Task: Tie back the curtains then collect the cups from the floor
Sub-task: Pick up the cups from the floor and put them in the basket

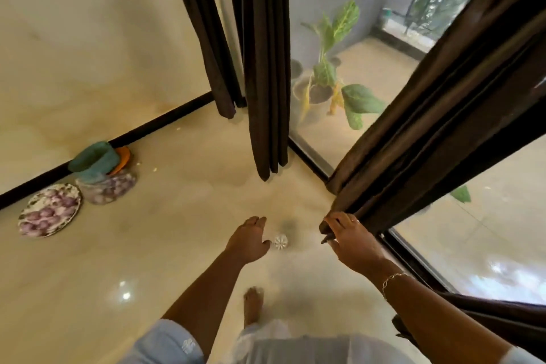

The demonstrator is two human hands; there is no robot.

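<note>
Against the wall on the left I see a plate of onions [48, 210], a bowl of onions [107, 188] and a teal tub [94, 158]. A potted plant [325, 80] stands behind the glass. My right hand [351, 235] grips the dark curtain's [443, 115] edge. My left hand [249, 241] hangs open just beside a small white cup [280, 241] on the glossy cream floor [177, 230].

Floor [183, 245] open near L hand [248, 241], 9–12 o'clock. White cup [280, 241] just at its 3. Hanging curtain [267, 68] at 12. Slanted curtain [443, 127], R hand [351, 239] gripping edge, blocks 1–3; plates [50, 210] 9–10, well apart.
</note>
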